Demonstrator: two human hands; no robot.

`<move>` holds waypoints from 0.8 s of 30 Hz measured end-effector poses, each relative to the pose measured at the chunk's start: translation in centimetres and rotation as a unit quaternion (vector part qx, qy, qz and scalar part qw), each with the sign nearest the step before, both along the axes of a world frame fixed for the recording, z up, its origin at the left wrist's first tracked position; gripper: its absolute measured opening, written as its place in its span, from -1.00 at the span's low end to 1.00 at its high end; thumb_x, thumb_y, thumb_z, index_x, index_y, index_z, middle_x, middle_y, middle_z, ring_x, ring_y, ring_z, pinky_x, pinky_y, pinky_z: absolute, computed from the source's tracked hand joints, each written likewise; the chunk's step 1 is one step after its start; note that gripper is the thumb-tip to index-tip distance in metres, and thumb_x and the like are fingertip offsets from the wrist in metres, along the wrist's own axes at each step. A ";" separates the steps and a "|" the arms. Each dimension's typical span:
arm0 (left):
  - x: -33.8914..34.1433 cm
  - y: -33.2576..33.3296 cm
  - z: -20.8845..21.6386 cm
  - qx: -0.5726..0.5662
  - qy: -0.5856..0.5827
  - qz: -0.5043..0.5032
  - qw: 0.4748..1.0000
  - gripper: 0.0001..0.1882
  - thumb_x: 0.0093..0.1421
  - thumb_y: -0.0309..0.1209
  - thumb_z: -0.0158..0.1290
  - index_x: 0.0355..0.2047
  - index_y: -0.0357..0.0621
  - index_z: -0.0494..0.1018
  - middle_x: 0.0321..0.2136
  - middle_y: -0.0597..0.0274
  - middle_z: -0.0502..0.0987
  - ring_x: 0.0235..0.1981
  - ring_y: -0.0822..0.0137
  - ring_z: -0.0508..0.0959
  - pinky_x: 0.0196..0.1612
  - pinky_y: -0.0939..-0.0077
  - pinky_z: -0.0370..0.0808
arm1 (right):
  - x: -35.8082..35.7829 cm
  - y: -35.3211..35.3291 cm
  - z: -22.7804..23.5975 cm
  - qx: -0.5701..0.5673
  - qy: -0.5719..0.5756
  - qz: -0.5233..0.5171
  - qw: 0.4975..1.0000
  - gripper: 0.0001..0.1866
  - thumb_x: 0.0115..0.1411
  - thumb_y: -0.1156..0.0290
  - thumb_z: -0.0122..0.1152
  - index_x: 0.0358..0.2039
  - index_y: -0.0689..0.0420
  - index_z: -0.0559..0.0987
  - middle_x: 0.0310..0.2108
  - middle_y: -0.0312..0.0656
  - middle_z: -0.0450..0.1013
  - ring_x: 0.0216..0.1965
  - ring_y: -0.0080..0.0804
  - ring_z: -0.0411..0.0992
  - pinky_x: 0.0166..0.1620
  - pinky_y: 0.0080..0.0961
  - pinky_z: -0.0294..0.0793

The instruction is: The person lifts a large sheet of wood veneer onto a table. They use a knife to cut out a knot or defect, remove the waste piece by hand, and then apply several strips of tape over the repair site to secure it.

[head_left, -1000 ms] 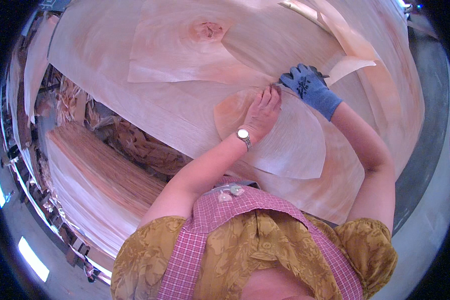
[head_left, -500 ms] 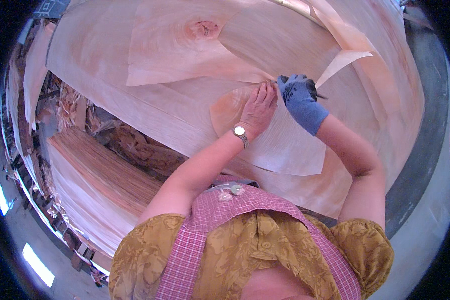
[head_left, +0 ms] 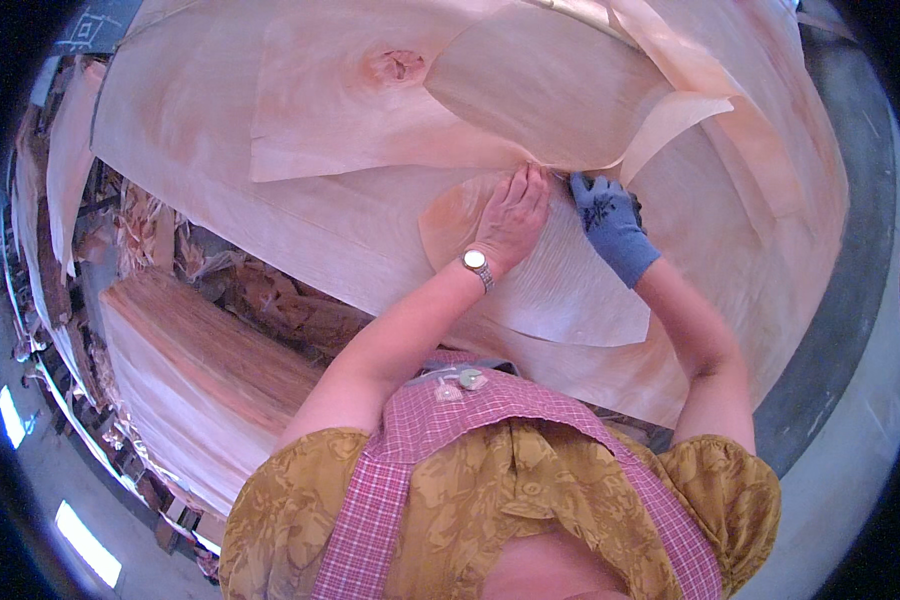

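My left hand [head_left: 511,222], bare and with a watch [head_left: 476,262] at the wrist, lies on a pale wood veneer sheet [head_left: 585,290]. Its fingers are stretched out close to the edge where several thin sheets meet. Just to the right, my right hand [head_left: 612,222] wears a blue glove and is closed at that same edge. Whatever it grips is mostly hidden; something dark shows by the palm. Beyond both hands, a loose veneer piece [head_left: 550,85] bows upward, its right side curling into a strip [head_left: 670,125]. A veneer sheet with a knot [head_left: 402,66] lies to the left.
A stack of veneer [head_left: 210,350] stands at the lower left. Torn veneer scraps [head_left: 280,300] fill the gap between it and the broad sheets. A long curled strip [head_left: 760,150] lies at the far right, and a dark grey surface [head_left: 820,370] borders the pile.
My right hand has come slightly down and right, turning so the dark point beside it no longer shows. The veneer piece beyond has bowed nearer. My left hand has barely shifted.
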State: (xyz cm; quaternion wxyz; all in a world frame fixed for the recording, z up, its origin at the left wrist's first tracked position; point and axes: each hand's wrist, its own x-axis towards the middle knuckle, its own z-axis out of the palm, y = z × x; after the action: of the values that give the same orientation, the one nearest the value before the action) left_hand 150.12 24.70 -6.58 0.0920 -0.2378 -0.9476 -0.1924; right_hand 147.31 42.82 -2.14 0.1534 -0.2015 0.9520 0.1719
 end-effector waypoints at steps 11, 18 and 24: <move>1.5 -0.6 -2.0 -0.039 0.020 -0.007 0.999 -0.47 0.18 -0.31 -0.02 0.13 -0.36 0.33 0.11 -0.03 0.37 0.12 0.12 0.37 0.11 0.26 0.34 | 1.8 2.2 0.5 -0.296 0.115 0.008 0.948 -0.67 0.25 0.19 0.10 -0.01 -0.01 0.47 -0.33 -0.15 0.55 -0.35 -0.16 0.55 -0.30 -0.28 0.54; 1.9 -1.2 -0.9 0.017 0.020 0.000 1.000 -0.52 0.20 -0.31 -0.03 0.06 -0.36 0.39 0.14 -0.08 0.36 0.13 0.08 0.38 0.11 0.23 0.34 | -8.0 -4.1 -0.9 -0.364 0.011 0.008 0.931 -0.62 0.24 0.03 0.11 -0.02 -0.09 0.56 -0.32 -0.02 0.55 -0.34 0.01 0.53 -0.33 -0.16 0.51; 2.2 -0.8 -0.2 0.012 0.021 -0.023 0.999 -0.52 0.24 -0.30 -0.07 0.11 -0.33 0.34 0.15 -0.07 0.35 0.15 0.08 0.38 0.15 0.18 0.31 | -21.5 -4.3 2.4 -0.395 0.309 -0.007 0.865 -0.60 0.25 0.04 0.17 -0.08 0.07 0.52 -0.38 -0.10 0.58 -0.51 -0.14 0.52 -0.41 -0.22 0.50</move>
State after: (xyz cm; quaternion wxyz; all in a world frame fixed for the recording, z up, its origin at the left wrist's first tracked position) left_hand 152.28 23.86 -6.79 0.1104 -0.2624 -0.9374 -0.2006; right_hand 125.79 38.49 0.25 -0.2394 -0.1753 0.9404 -0.1661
